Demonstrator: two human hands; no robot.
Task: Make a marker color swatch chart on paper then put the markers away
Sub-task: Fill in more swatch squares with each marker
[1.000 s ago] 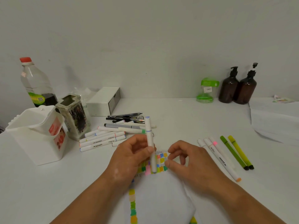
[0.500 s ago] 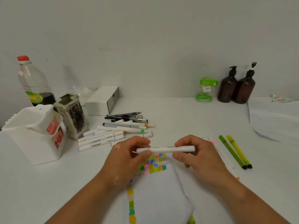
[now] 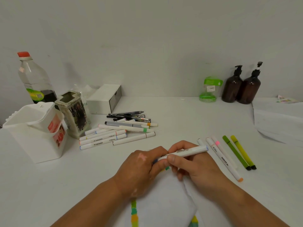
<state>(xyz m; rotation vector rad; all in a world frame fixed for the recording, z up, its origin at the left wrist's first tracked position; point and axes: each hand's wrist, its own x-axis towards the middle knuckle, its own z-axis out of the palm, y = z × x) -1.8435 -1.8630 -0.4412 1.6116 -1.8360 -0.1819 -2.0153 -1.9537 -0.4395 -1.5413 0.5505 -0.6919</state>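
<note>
Progress: the chart is standing part-way done. Colour swatches point(image 3: 134, 212) are showing on the paper point(image 3: 164, 202) at 6 o'clock. A marker pile point(image 3: 105, 138) is lying loose on the table point(image 3: 180, 115) at 10 o'clock and several more markers point(image 3: 221, 156) at 3 o'clock, so putting away is judged as remaining.

The right hand point(image 3: 193, 169) is pinching a white marker point(image 3: 185, 152) at centre, fingers curling round the barrel, working end pointing to 9 o'clock. The left hand point(image 3: 141, 167) is lying curled at that end, over the paper; whether it is gripping a cap cannot be told.

Mostly plastic, mostly smooth
The marker point(image 3: 185, 152) is smooth white plastic; the paper point(image 3: 164, 202) looks matt; the brown bottles point(image 3: 232, 89) shine glossy.
</note>
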